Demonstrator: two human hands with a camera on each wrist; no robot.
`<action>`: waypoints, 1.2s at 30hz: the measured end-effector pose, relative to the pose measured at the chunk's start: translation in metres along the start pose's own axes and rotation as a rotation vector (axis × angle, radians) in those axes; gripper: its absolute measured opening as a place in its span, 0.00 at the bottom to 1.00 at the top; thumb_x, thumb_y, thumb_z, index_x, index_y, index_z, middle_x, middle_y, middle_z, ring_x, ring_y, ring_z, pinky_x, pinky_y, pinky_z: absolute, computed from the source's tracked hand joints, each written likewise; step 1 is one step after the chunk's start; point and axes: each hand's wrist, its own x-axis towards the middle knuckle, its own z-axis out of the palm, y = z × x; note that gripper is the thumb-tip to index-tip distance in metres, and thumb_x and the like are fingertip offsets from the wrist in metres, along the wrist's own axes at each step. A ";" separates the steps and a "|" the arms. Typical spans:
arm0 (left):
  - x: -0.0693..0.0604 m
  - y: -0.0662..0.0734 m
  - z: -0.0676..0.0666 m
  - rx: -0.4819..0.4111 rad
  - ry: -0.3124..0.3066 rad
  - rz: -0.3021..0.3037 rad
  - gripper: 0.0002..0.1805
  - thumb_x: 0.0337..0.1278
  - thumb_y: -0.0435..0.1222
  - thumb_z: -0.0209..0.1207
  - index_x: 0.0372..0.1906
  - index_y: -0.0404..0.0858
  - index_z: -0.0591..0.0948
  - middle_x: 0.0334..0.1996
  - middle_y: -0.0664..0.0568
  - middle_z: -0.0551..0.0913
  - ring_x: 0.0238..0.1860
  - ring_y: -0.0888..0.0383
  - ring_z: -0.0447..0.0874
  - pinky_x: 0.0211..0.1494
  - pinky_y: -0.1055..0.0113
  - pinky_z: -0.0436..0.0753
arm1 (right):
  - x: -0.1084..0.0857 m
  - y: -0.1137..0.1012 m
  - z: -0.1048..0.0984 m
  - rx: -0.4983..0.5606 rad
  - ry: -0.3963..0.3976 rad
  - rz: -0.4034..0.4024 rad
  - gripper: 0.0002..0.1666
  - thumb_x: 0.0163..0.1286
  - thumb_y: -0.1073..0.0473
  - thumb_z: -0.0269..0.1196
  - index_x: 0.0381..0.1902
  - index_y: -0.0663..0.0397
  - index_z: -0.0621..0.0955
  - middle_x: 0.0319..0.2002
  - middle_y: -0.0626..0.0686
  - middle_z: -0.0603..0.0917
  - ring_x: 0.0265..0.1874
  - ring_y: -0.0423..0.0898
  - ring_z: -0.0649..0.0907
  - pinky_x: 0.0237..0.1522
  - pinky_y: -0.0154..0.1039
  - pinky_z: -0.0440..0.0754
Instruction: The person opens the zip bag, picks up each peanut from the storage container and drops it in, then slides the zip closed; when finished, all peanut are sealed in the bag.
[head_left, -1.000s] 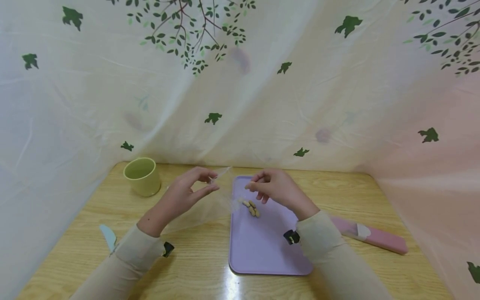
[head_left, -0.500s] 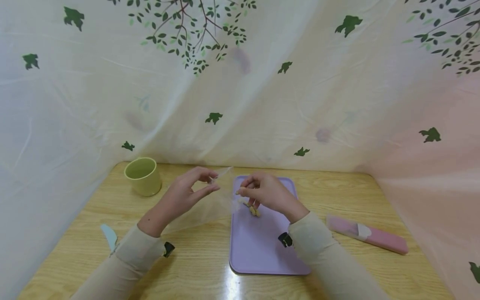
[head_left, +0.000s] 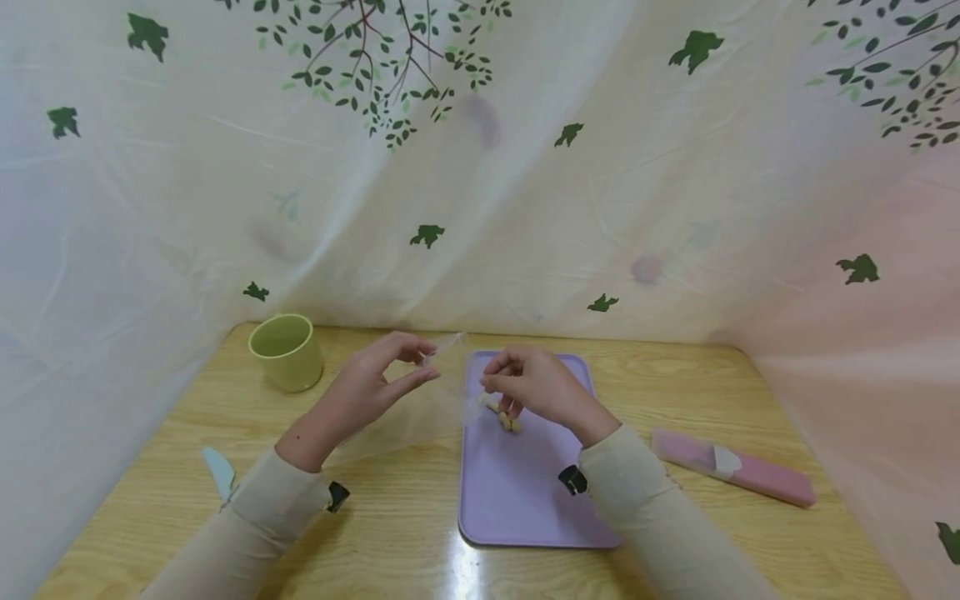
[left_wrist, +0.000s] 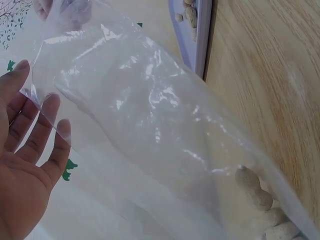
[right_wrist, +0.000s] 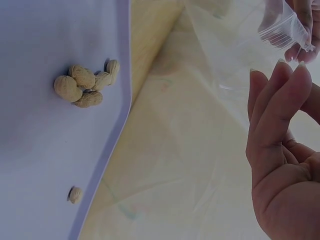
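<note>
My left hand holds a clear plastic bag by its rim, which is gathered at the fingertips. Several unshelled peanuts lie in the bag's lower end. My right hand is raised over the tray's far left part, close to the bag's upper edge. Its fingertips come together; whether anything sits between them is hidden. Below this hand, more peanuts lie clustered on the purple tray, with a single small peanut apart from them.
A green cup stands at the back left of the wooden table. A light blue blade-shaped piece lies by the left forearm. Right of the tray rests a long pink case. A leaf-printed curtain encloses the table.
My right hand has moved left and slightly down toward the bag, then back right a little. The left hand and the bag have stayed almost still.
</note>
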 end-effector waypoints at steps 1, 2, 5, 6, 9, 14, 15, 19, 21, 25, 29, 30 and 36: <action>0.000 0.000 0.000 0.003 0.002 0.005 0.18 0.68 0.42 0.72 0.59 0.47 0.84 0.49 0.55 0.89 0.53 0.56 0.89 0.38 0.67 0.84 | 0.000 0.000 0.000 0.000 0.003 -0.001 0.11 0.77 0.54 0.68 0.49 0.54 0.86 0.38 0.53 0.91 0.30 0.52 0.89 0.32 0.41 0.89; 0.001 -0.001 0.000 0.008 0.004 0.011 0.18 0.68 0.42 0.72 0.59 0.47 0.84 0.49 0.55 0.89 0.52 0.56 0.89 0.37 0.68 0.83 | 0.000 0.000 -0.001 0.002 0.008 0.002 0.11 0.78 0.53 0.68 0.49 0.54 0.86 0.38 0.53 0.91 0.31 0.52 0.89 0.32 0.41 0.89; 0.001 -0.001 0.001 0.009 0.009 0.023 0.18 0.67 0.42 0.72 0.59 0.46 0.84 0.49 0.55 0.89 0.52 0.56 0.89 0.37 0.70 0.82 | -0.001 0.001 -0.003 0.003 0.030 0.006 0.12 0.78 0.52 0.68 0.50 0.54 0.86 0.39 0.53 0.91 0.31 0.52 0.89 0.33 0.42 0.90; 0.001 -0.001 0.001 0.009 0.010 0.026 0.18 0.67 0.41 0.72 0.59 0.46 0.84 0.49 0.54 0.90 0.52 0.55 0.89 0.37 0.70 0.82 | -0.001 0.001 -0.005 0.003 0.038 0.005 0.12 0.79 0.51 0.67 0.50 0.53 0.86 0.40 0.53 0.91 0.30 0.51 0.89 0.33 0.42 0.90; 0.001 -0.002 0.002 0.002 0.008 0.025 0.18 0.67 0.41 0.72 0.59 0.46 0.85 0.49 0.54 0.90 0.52 0.55 0.89 0.37 0.70 0.83 | -0.002 0.002 -0.009 0.004 0.076 0.008 0.14 0.79 0.48 0.66 0.52 0.51 0.86 0.41 0.52 0.92 0.30 0.50 0.89 0.34 0.43 0.90; 0.001 -0.003 0.001 -0.012 0.009 0.020 0.18 0.67 0.40 0.72 0.59 0.45 0.84 0.50 0.53 0.90 0.52 0.54 0.89 0.37 0.70 0.82 | -0.001 0.006 -0.018 0.020 0.153 0.009 0.17 0.80 0.44 0.64 0.52 0.50 0.86 0.43 0.53 0.92 0.29 0.49 0.88 0.37 0.44 0.90; 0.001 -0.003 0.001 -0.013 0.012 0.021 0.18 0.67 0.40 0.72 0.59 0.44 0.84 0.50 0.53 0.90 0.52 0.54 0.89 0.37 0.70 0.82 | 0.001 0.008 -0.020 0.027 0.168 0.014 0.17 0.80 0.44 0.64 0.52 0.50 0.86 0.44 0.53 0.92 0.29 0.50 0.88 0.37 0.44 0.90; 0.001 -0.003 0.000 -0.012 0.024 0.033 0.18 0.66 0.39 0.73 0.58 0.44 0.85 0.49 0.52 0.90 0.52 0.54 0.89 0.36 0.70 0.82 | 0.008 0.017 -0.024 0.069 0.211 0.049 0.19 0.80 0.44 0.65 0.53 0.52 0.85 0.45 0.56 0.91 0.30 0.51 0.88 0.36 0.42 0.89; 0.001 -0.003 0.000 -0.009 0.028 0.042 0.18 0.66 0.39 0.73 0.58 0.44 0.85 0.49 0.52 0.90 0.52 0.54 0.90 0.36 0.70 0.83 | 0.011 0.023 -0.025 0.084 0.217 0.065 0.19 0.80 0.45 0.65 0.53 0.53 0.85 0.45 0.58 0.91 0.30 0.50 0.88 0.35 0.42 0.89; 0.001 -0.003 0.000 -0.007 0.033 0.057 0.18 0.66 0.38 0.73 0.58 0.43 0.85 0.49 0.52 0.90 0.52 0.53 0.90 0.37 0.69 0.84 | 0.023 0.039 -0.024 0.085 0.191 0.111 0.18 0.80 0.48 0.65 0.54 0.57 0.86 0.48 0.63 0.91 0.28 0.46 0.86 0.36 0.42 0.89; 0.001 -0.003 0.000 -0.004 0.035 0.061 0.18 0.65 0.37 0.73 0.58 0.42 0.85 0.50 0.51 0.90 0.52 0.52 0.90 0.37 0.69 0.84 | 0.035 0.056 -0.018 0.010 0.125 0.163 0.18 0.79 0.51 0.66 0.55 0.60 0.86 0.47 0.61 0.91 0.28 0.44 0.86 0.37 0.43 0.90; 0.001 -0.002 -0.001 -0.002 0.034 0.059 0.18 0.65 0.37 0.73 0.58 0.42 0.85 0.50 0.51 0.90 0.52 0.52 0.90 0.37 0.69 0.84 | 0.037 0.060 -0.016 -0.017 0.106 0.174 0.18 0.79 0.51 0.66 0.54 0.60 0.86 0.45 0.60 0.91 0.28 0.44 0.86 0.37 0.42 0.90; 0.001 -0.001 -0.001 0.004 0.025 0.043 0.18 0.66 0.38 0.73 0.58 0.43 0.85 0.50 0.51 0.90 0.52 0.52 0.90 0.38 0.65 0.86 | 0.042 0.073 -0.005 -0.156 0.029 0.183 0.10 0.76 0.55 0.68 0.40 0.57 0.88 0.25 0.51 0.86 0.23 0.41 0.83 0.30 0.34 0.84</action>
